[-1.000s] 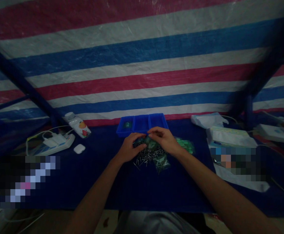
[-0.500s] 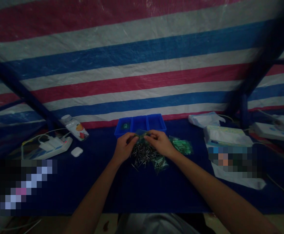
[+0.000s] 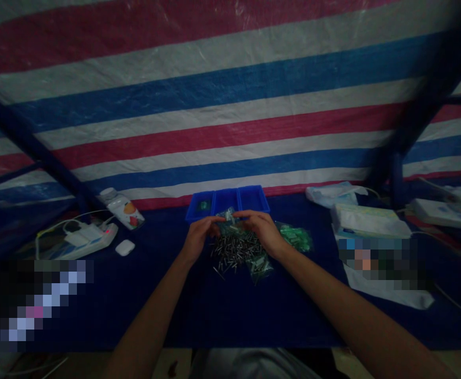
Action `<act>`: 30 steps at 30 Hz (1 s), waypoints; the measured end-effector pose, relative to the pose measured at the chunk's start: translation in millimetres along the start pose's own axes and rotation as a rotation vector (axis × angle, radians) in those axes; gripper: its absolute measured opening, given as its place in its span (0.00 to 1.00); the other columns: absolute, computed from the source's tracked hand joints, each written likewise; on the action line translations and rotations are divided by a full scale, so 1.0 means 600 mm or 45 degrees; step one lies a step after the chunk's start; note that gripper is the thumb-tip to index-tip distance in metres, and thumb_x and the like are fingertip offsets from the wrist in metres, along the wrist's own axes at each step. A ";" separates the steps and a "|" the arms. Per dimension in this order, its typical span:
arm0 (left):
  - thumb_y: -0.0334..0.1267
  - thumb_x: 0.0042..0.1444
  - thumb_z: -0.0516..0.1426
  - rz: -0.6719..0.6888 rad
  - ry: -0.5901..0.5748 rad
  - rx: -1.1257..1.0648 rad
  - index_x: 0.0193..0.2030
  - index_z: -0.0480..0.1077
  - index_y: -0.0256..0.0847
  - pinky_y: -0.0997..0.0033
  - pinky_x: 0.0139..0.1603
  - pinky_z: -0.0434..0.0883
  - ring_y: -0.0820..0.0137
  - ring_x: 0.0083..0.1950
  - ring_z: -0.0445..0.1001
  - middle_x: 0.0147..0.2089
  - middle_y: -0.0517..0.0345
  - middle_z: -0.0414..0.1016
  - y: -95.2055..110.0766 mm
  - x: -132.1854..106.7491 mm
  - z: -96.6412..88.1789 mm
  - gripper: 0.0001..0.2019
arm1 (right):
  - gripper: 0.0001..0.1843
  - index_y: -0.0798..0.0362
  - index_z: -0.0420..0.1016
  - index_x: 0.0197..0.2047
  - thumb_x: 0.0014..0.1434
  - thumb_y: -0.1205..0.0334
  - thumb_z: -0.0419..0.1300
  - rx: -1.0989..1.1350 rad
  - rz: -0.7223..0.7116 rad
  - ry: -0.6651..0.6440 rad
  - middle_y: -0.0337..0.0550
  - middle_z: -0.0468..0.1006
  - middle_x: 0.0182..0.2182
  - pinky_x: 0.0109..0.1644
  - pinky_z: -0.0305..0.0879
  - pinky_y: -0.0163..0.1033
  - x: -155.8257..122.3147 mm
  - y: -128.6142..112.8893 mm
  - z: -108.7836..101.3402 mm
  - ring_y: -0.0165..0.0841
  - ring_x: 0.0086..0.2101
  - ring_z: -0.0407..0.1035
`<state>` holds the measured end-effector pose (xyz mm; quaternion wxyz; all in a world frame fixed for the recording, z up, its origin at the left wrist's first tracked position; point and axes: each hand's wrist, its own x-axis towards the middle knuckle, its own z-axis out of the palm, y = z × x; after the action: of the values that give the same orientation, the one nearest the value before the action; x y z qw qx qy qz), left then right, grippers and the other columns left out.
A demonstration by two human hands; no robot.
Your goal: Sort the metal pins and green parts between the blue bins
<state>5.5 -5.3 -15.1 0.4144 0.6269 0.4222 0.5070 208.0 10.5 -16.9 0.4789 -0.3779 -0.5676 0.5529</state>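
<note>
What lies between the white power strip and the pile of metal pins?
In the head view, a small white case lies between the power strip and the pin pile.

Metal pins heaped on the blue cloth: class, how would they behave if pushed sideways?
The metal pins lie loose and separate, so they would probably scatter rather than slide together. They look thin and round, so some may roll.

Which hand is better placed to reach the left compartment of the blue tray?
Likely left: the left hand sits just in front of that compartment of the tray, the right hand nearer the right one. Both pinch the small green piece.
</note>
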 end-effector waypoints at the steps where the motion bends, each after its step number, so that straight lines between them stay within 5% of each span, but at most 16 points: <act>1: 0.54 0.57 0.51 0.010 0.013 0.012 0.41 0.78 0.36 0.66 0.31 0.64 0.66 0.28 0.67 0.25 0.54 0.72 0.000 0.000 0.000 0.23 | 0.20 0.52 0.80 0.42 0.53 0.66 0.50 0.022 -0.007 0.002 0.46 0.82 0.33 0.44 0.68 0.44 0.000 -0.001 0.000 0.36 0.36 0.74; 5: 0.57 0.57 0.49 0.021 0.102 0.086 0.39 0.78 0.38 0.66 0.31 0.65 0.67 0.27 0.67 0.24 0.55 0.70 -0.005 0.003 -0.008 0.26 | 0.16 0.52 0.78 0.40 0.51 0.62 0.53 0.037 -0.029 0.097 0.47 0.81 0.40 0.40 0.67 0.41 0.004 -0.006 -0.003 0.34 0.34 0.74; 8: 0.57 0.57 0.49 -0.001 0.244 0.114 0.37 0.77 0.38 0.68 0.29 0.66 0.68 0.27 0.69 0.26 0.54 0.72 -0.009 0.010 -0.019 0.25 | 0.13 0.53 0.77 0.36 0.50 0.59 0.54 0.009 -0.003 0.194 0.46 0.80 0.36 0.36 0.66 0.39 0.010 -0.006 -0.008 0.31 0.29 0.72; 11: 0.54 0.55 0.54 -0.102 0.492 -0.001 0.47 0.74 0.40 0.72 0.27 0.68 0.68 0.32 0.76 0.42 0.51 0.77 -0.005 0.017 -0.032 0.22 | 0.13 0.53 0.76 0.35 0.50 0.57 0.55 -0.018 0.001 0.226 0.43 0.79 0.31 0.33 0.65 0.38 0.013 -0.004 -0.014 0.30 0.27 0.70; 14: 0.49 0.53 0.58 -0.282 0.683 -0.068 0.55 0.69 0.44 0.75 0.25 0.70 0.65 0.39 0.80 0.58 0.48 0.71 0.001 0.021 -0.044 0.23 | 0.13 0.53 0.76 0.35 0.50 0.56 0.55 -0.050 -0.010 0.233 0.43 0.78 0.30 0.32 0.64 0.37 0.016 -0.003 -0.020 0.30 0.26 0.69; 17: 0.48 0.53 0.57 -0.320 0.717 -0.008 0.49 0.70 0.40 0.79 0.22 0.67 0.65 0.38 0.80 0.54 0.47 0.74 0.002 0.020 -0.050 0.20 | 0.13 0.53 0.77 0.36 0.52 0.58 0.53 -0.248 -0.064 0.244 0.43 0.78 0.29 0.32 0.64 0.38 0.016 -0.003 -0.027 0.31 0.26 0.69; 24: 0.49 0.51 0.57 -0.198 0.632 0.216 0.38 0.74 0.36 0.77 0.22 0.63 0.70 0.29 0.75 0.39 0.49 0.79 -0.003 0.020 -0.045 0.17 | 0.14 0.51 0.79 0.41 0.59 0.62 0.52 -1.220 -0.381 0.097 0.45 0.81 0.37 0.43 0.62 0.44 0.000 -0.010 -0.034 0.37 0.37 0.70; 30: 0.46 0.56 0.56 -0.041 0.616 0.535 0.39 0.75 0.38 0.70 0.35 0.69 0.67 0.33 0.75 0.36 0.54 0.79 -0.010 0.018 -0.042 0.14 | 0.19 0.51 0.78 0.47 0.59 0.49 0.57 -1.593 -0.365 -0.041 0.49 0.79 0.43 0.47 0.57 0.52 -0.016 -0.003 -0.020 0.48 0.47 0.64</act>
<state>-18.7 8.8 -13.9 0.1715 0.5532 0.6138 0.5365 222.0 4.0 -17.2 0.2283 -0.4979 -0.8349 0.0535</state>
